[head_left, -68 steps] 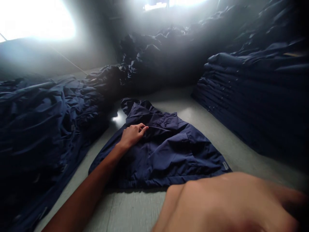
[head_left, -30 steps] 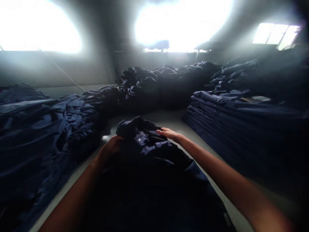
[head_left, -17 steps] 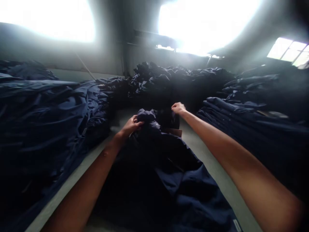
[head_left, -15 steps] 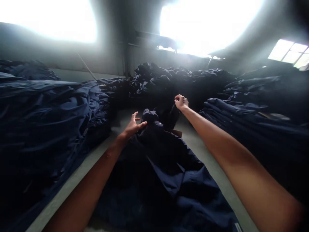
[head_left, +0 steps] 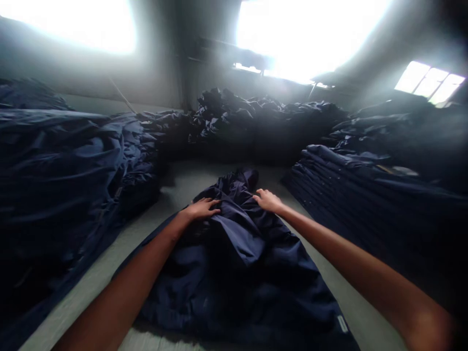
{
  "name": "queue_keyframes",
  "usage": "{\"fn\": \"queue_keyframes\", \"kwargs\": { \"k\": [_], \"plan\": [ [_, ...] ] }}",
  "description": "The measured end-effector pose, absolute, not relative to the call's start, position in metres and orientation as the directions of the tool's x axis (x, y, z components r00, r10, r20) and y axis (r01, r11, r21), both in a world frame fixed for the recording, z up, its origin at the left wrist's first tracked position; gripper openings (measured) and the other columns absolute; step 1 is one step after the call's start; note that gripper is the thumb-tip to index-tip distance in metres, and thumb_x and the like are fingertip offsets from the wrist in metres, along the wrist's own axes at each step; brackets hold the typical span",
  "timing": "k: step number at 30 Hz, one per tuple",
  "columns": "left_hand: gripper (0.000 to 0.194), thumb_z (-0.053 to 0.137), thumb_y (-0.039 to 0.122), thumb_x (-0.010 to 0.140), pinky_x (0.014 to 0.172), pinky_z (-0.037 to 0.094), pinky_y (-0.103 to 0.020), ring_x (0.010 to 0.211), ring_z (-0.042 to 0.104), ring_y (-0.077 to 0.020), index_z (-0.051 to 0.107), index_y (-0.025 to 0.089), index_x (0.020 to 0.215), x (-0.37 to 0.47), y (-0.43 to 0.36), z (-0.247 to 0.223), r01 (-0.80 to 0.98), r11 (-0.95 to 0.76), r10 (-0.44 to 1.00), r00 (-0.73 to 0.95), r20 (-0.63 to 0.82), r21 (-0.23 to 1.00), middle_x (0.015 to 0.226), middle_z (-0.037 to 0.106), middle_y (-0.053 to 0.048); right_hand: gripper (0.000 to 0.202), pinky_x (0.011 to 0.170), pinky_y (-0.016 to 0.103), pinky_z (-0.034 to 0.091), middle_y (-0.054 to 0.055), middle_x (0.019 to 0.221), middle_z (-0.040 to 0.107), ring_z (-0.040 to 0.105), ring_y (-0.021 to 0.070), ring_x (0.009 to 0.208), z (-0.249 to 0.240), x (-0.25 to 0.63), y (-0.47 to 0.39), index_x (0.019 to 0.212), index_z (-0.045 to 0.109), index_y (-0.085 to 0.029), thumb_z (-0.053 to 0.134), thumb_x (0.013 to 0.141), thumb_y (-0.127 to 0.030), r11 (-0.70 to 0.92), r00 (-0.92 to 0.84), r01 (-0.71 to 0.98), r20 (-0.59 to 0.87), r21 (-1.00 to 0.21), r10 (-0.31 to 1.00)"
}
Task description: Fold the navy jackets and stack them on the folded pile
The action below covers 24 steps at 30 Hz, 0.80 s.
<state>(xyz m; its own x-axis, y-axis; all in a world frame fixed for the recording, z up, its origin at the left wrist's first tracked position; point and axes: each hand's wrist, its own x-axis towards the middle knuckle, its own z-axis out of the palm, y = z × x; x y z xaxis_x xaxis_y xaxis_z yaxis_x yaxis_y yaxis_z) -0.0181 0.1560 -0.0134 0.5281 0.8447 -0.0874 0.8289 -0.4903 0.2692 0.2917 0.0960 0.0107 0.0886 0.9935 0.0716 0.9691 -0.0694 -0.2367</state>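
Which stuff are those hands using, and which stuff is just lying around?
In use:
- left hand, open on the garment
- right hand, open at its other side
- wrinkled dark blue cloth garment
- flat pale grey surface underneath

Seemingly just lying about:
- layered dark blue cloth stack, right
- rumpled blue cloth pile, left
- crumpled dark cloth heap, back

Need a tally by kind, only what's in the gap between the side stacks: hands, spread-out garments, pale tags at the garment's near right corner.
Left hand and right hand: 2
Dark blue garment, spread out: 1
Pale tag at its near right corner: 1
Total: 4
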Motion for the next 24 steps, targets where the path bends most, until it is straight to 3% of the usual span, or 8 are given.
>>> {"fn": "queue_keyframes", "kwargs": {
  "k": [3,6,9,12,15,18,21,24],
  "plan": [
    [0.069,0.042,0.067,0.099,0.118,0.029,-0.069,0.156,0.027,-0.0422,0.039,0.038,0.161,-0.021,0.15,-0.016,0.91,-0.371,0.896,0.403,-0.184,0.186,0.171,0.029,-0.013,0.062,0.11,0.041,0.044,0.018,0.157,0.05,0.054,0.0317,0.139,-0.022,0.285,0.054,0.16,0.039,-0.018,0.036,0.108,-0.05,-0.026,0.053,0.976,0.12,-0.214,0.991],
    [0.069,0.037,0.066,0.1,0.116,0.035,-0.065,0.154,0.032,-0.0434,0.038,0.035,0.163,-0.026,0.142,-0.012,0.948,-0.294,0.924,0.314,-0.217,0.121,0.17,0.03,-0.016,0.058,0.117,0.045,0.038,0.016,0.164,0.042,0.046,0.0325,0.145,-0.043,0.288,0.033,0.163,0.037,-0.022,0.037,0.108,-0.041,0.055,-0.041,0.995,0.158,-0.086,0.987],
    [0.073,0.038,0.068,0.099,0.108,0.043,-0.066,0.14,0.05,-0.0482,0.048,0.027,0.158,-0.031,0.136,-0.002,0.973,-0.223,0.943,0.229,-0.24,0.053,0.16,0.045,-0.024,0.053,0.119,0.055,0.032,0.015,0.167,0.036,0.037,0.0357,0.151,-0.041,0.302,0.042,0.158,0.047,-0.026,0.036,0.107,-0.03,-0.003,0.006,1.0,0.167,-0.017,0.986],
    [0.069,0.054,0.067,0.093,0.104,0.04,-0.073,0.127,0.058,-0.0514,0.066,0.018,0.14,-0.032,0.131,0.01,0.984,-0.179,0.956,0.173,-0.236,-0.003,0.138,0.064,-0.028,0.043,0.113,0.054,0.041,0.015,0.154,0.055,0.052,0.0369,0.139,-0.018,0.318,0.076,0.137,0.069,-0.027,0.051,0.098,-0.024,-0.068,0.072,0.996,0.074,-0.061,0.995],
    [0.051,0.063,0.052,0.093,0.116,0.021,-0.077,0.143,0.045,-0.0475,0.068,0.023,0.135,-0.02,0.123,0.011,0.951,-0.307,0.952,0.308,-0.002,-0.019,0.147,0.06,-0.021,0.038,0.103,0.04,0.051,0.012,0.134,0.07,0.067,0.03,0.12,0.013,0.32,0.123,0.125,0.077,-0.027,0.058,0.092,-0.022,-0.092,0.1,0.989,0.063,-0.115,0.993],
    [0.049,0.041,0.041,0.106,0.124,0.015,-0.07,0.156,0.031,-0.0338,0.05,0.03,0.153,0.002,0.111,-0.011,0.852,-0.519,0.84,0.493,0.228,0.069,0.165,0.042,-0.01,0.044,0.101,0.031,0.05,0.01,0.136,0.069,0.066,0.0244,0.123,0.033,0.302,0.171,0.139,0.068,-0.027,0.048,0.1,-0.024,-0.108,0.137,0.979,0.168,-0.173,0.976],
    [0.051,0.032,0.045,0.109,0.124,0.019,-0.07,0.156,0.032,-0.031,0.047,0.032,0.155,0.021,0.102,-0.042,0.765,-0.615,0.788,0.582,0.201,0.194,0.165,0.043,-0.007,0.04,0.101,0.031,0.05,0.01,0.132,0.072,0.067,0.0251,0.122,0.033,0.272,0.214,0.137,0.068,-0.027,0.051,0.102,-0.039,-0.132,0.178,0.966,0.205,-0.221,0.962],
    [0.052,0.034,0.05,0.108,0.125,0.02,-0.068,0.154,0.037,-0.031,0.051,0.031,0.153,0.026,0.101,-0.06,0.752,-0.613,0.79,0.585,0.184,0.243,0.164,0.045,-0.008,0.047,0.101,0.041,0.052,0.02,0.126,0.072,0.068,0.0337,0.121,0.021,0.248,0.245,0.126,0.073,-0.017,0.072,0.089,-0.048,-0.23,0.273,0.941,0.155,-0.249,0.949]
  ]
}}
